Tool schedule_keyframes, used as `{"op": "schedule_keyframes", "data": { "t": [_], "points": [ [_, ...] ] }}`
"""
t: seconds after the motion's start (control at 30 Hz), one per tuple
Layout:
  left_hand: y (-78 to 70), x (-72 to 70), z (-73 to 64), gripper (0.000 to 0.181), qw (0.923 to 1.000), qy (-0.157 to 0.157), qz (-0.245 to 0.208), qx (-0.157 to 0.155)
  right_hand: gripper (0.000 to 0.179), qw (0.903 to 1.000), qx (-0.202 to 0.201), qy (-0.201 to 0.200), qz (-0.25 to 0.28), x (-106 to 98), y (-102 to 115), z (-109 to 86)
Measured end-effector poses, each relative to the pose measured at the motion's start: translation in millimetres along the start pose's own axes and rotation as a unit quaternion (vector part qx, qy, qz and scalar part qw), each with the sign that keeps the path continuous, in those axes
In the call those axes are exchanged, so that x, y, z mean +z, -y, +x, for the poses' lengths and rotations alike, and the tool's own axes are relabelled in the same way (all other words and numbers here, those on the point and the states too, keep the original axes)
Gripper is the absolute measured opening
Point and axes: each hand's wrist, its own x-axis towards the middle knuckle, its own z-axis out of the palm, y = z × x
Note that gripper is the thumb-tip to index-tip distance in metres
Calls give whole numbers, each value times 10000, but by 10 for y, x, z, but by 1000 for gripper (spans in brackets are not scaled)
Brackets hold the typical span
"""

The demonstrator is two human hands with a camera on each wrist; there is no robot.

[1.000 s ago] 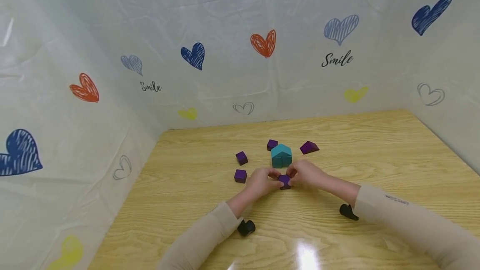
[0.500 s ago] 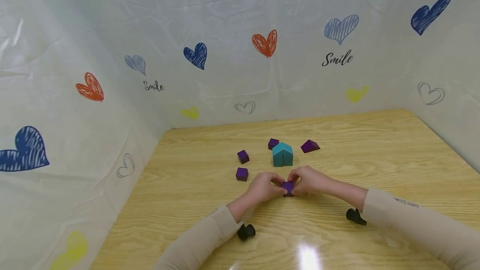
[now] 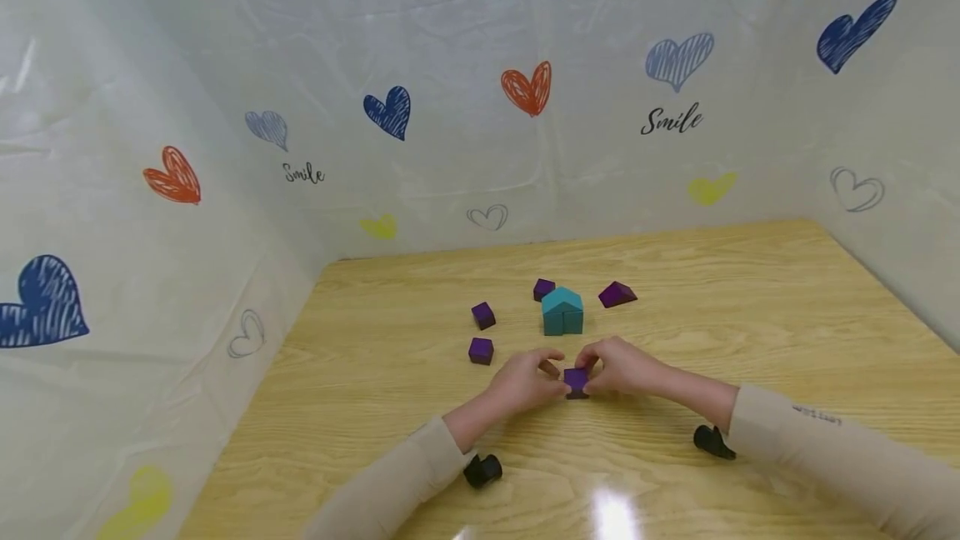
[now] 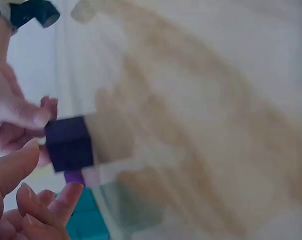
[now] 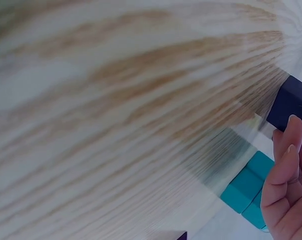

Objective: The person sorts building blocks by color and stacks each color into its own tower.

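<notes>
A dark purple cube [image 3: 576, 379] sits on the table between both hands. My right hand [image 3: 626, 365] pinches it from the right side, thumb at the front and fingertips behind. At its left, my left hand [image 3: 521, 384] has thumb and index spread apart; in the left wrist view the left thumb [image 4: 28, 155] comes close to the cube [image 4: 70, 145], though contact is hard to tell. Just beyond stands a teal house shape [image 3: 562, 312], a triangular roof block over two small blocks, also partly seen in the right wrist view.
Two purple cubes, one nearer [image 3: 482, 351] and one farther [image 3: 483, 316], lie to the left. Another purple cube [image 3: 543, 289] is partly behind the teal blocks. A purple triangular block [image 3: 618, 294] rests to their right. A heart-printed sheet [image 3: 442, 173] hangs behind the table.
The hands and the purple cube have come toward me, away from the teal blocks. The left fingers, earlier against the cube, now stand apart from it.
</notes>
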Motion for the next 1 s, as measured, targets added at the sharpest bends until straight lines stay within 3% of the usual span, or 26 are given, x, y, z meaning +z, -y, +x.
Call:
{"op": "schedule_keyframes", "data": {
  "t": [0.1, 0.23, 0.43, 0.5, 0.7, 1.0],
  "points": [
    [30, -181, -6, 45, 9997, -219, 50, -43, 24, 10000, 53, -25, -79, 5, 2, 0],
    [124, -481, 3, 43, 9967, -576, 578, 2, 24, 9999, 130, -18, -74, 0, 6, -5],
    [388, -769, -3, 45, 9827, -378, 1786, -314, 23, 9999, 57, -19, -100, 7, -10, -4],
    [468, -809, -7, 45, 9812, -324, 1864, -380, 23, 9999, 48, -14, -97, 12, -18, 2],
    [611, -826, -21, 36, 9896, -304, 1377, -287, 23, 9999, 89, -7, -77, 14, -9, 0],
    [650, -782, -54, 31, 9928, -399, 1100, -255, 23, 9998, 166, -17, -65, 16, 16, -9]
  ]
}}
